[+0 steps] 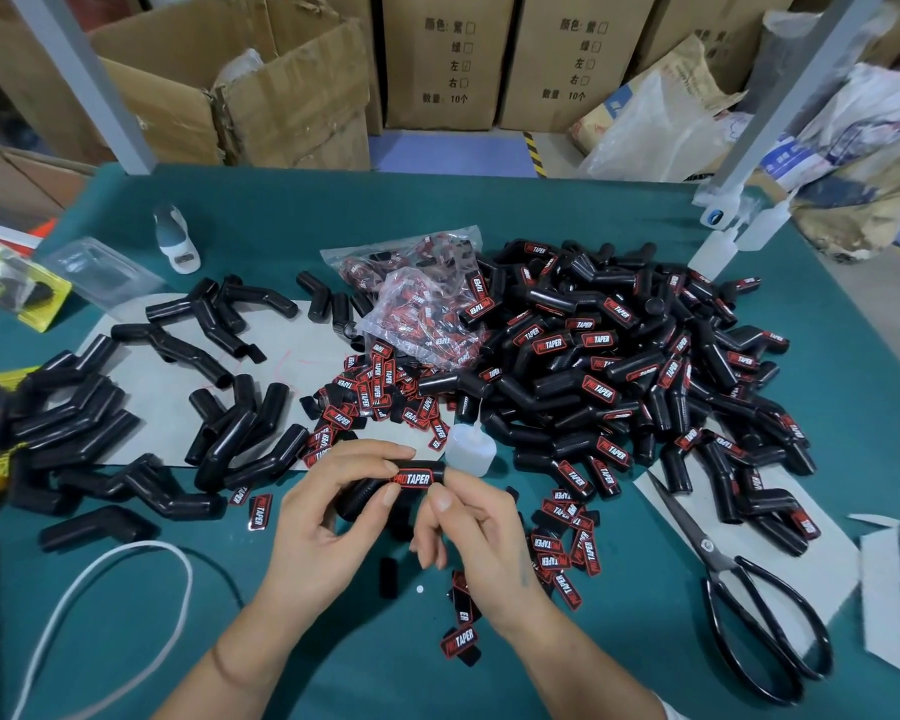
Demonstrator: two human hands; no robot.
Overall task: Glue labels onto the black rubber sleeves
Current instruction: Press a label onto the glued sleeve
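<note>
Both hands meet low at centre, just above the green surface (pixel 489 210). The left hand (pixel 328 511) curls round a black sleeve (pixel 370 493), thumb and forefinger pinching its upper end, palm turned inward. The right hand (pixel 468 522) comes in from the right, fingertips pinching the sleeve's end beside the label (pixel 411 479), which sits on the sleeve facing up. Wrists angle in from the bottom edge, forearms spread apart. Just beyond the hands stands a small glue bottle (pixel 470 449). Unlabelled sleeves (pixel 141 418) lie left, a labelled heap (pixel 619 366) right, loose labels (pixel 565 543) scattered near the right wrist, scissors (pixel 739 579) further right.
</note>
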